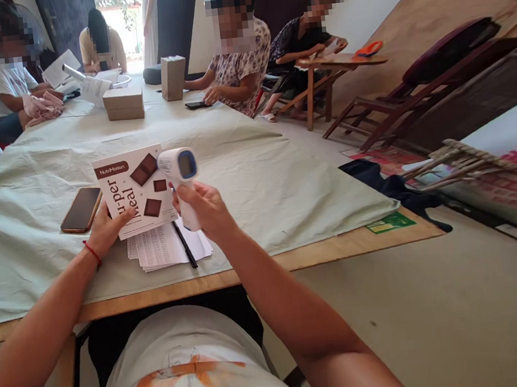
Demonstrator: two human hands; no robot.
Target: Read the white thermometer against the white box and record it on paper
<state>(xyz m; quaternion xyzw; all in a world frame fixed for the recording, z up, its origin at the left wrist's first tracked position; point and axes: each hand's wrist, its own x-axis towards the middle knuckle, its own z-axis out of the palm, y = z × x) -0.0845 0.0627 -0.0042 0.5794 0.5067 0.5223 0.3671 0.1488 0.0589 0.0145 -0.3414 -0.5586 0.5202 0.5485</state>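
Observation:
My left hand (110,222) grips the lower left edge of a white and brown NutriMotion box (138,187), thumb on its front, holding it tilted above the table. My right hand (207,208) is wrapped round the handle of a white infrared thermometer (179,165) with a blue-rimmed screen facing me. The thermometer's head overlaps the box's upper right corner; I cannot tell whether they touch. Beneath the box lie printed papers (156,250), partly hidden, with a black pen (184,244) across them. A smartphone (81,209) lies just left of the box.
A pale green cloth (263,199) covers the table, whose bare wooden edge (302,255) runs along my side. Farther back stand two cardboard boxes (124,104). Several people sit around the far side. At the right are a folding chair (434,70) and a small wooden table (337,62).

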